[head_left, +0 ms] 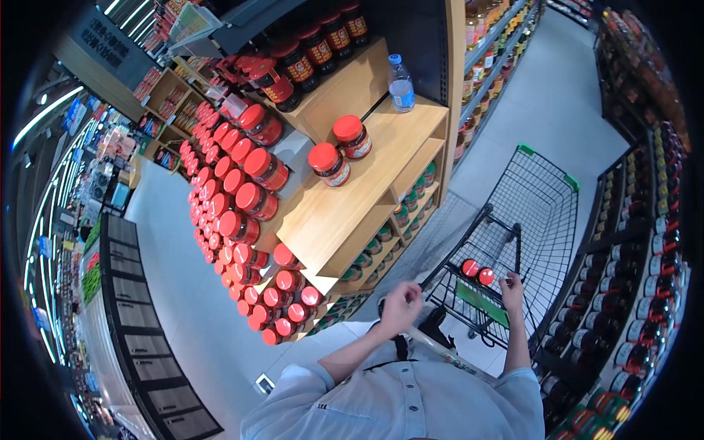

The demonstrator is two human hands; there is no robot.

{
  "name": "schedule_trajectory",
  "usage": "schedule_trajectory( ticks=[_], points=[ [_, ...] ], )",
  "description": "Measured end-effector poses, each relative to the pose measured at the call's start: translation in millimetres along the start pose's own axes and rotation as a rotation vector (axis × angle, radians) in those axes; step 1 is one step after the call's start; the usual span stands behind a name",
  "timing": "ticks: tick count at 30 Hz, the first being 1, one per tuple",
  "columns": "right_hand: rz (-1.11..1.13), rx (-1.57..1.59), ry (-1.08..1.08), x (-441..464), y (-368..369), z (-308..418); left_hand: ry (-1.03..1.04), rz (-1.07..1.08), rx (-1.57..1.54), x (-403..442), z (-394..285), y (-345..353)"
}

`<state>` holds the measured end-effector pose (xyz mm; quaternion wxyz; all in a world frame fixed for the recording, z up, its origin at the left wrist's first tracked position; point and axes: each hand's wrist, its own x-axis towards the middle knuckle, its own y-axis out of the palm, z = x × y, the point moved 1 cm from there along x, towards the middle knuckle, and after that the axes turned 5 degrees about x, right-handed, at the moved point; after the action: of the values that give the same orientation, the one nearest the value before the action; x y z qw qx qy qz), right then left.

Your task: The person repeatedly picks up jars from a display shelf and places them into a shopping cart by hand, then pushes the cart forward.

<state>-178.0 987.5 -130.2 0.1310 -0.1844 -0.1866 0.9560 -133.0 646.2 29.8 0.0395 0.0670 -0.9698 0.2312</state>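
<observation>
My left hand (pixel 401 305) is raised in front of my body, between the wooden shelf and the cart, with its fingers curled in and nothing visible in them. Over the near right side of the shopping cart (pixel 539 192) is my right hand (pixel 512 290), fingers a little apart and holding nothing I can see. Just left of it, two red-lidded jars, one (pixel 469 268) and another (pixel 485 276), sit side by side in the cart's near end. A green panel (pixel 482 303) lies below them.
Two red-lidded jars (pixel 329 164) and a water bottle (pixel 401 83) stand on the wooden shelf (pixel 334 220). Left of it rises a big stack of red-lidded jars (pixel 257 202). Shelves of dark bottles (pixel 587 341) line the right side. Grey floor (pixel 546 103) runs ahead.
</observation>
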Motion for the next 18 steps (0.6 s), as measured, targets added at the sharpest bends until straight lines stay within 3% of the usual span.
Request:
schedule_trajectory(
  ticks=[4, 9, 12, 13, 16, 18],
  points=[
    [-0.121, 0.115, -0.122, -69.4, -13.6, 43.4, 0.004, -0.356, -0.058, 102.7, -2.5, -88.0],
    [-0.288, 0.193, -0.149, -146.9, 8.5, 82.4, 0.125, -0.639, 0.251, 217.0, 46.1, -151.1],
    [-0.39, 0.302, -0.193, -174.4, 30.5, 93.0, 0.085, -0.579, 0.141, 249.3, 51.9, -153.5],
    [-0.412, 0.258, -0.211, -184.3, 35.5, 102.8, 0.062, -0.577, 0.253, 260.5, 64.2, -153.1],
    [-0.453, 0.235, -0.279, -205.4, 54.3, 121.3, 0.02, -0.462, 0.137, 273.1, 68.3, -156.4],
    [-0.462, 0.213, -0.315, -216.2, 65.7, 134.2, 0.015, -0.498, 0.176, 267.7, 56.6, -159.2]
  ],
)
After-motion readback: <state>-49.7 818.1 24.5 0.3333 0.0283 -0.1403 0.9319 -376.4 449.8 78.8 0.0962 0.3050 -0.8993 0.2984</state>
